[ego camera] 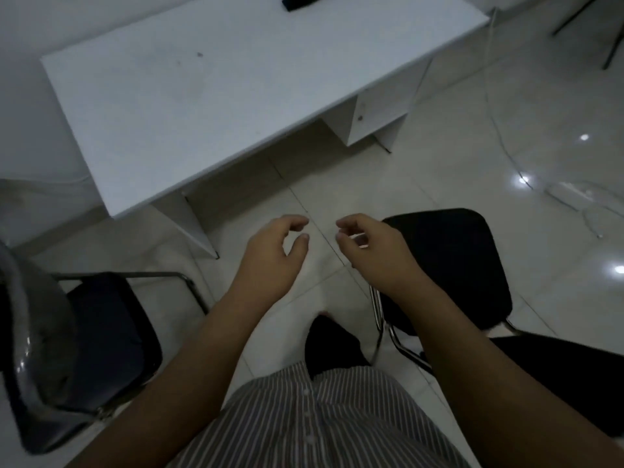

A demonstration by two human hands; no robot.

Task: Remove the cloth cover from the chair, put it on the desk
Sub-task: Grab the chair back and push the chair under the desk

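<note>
Hovering over the pale tiled floor (439, 170) at the middle of the view, the left hand (270, 255) and the right hand (374, 251) are raised side by side, close together but not touching, each with its fingers loosely curled toward the thumb and nothing between them. Both hands are empty. At about 11 o'clock from the hands stands the white desk (216, 106), its top bare apart from a dark object (297, 0) cut off by the frame's upper edge at 12 o'clock; what that object is cannot be told. At 3 o'clock, just beyond the right hand, sits a chair with a black seat (466, 265) on a chrome frame, its seat partly hidden behind the right wrist. At 8 o'clock stands a second chair (108, 336) with a dark seat, and over its backrest at the far left lies a greyish, glossy cover (37, 332), blurred by the lens edge, so whether it is cloth or plastic cannot be told. Neither hand touches that cover or either chair. At 6 o'clock the person's striped shirt (320, 420) fills the lower edge, with a dark trouser leg (332, 346) above it.
</note>
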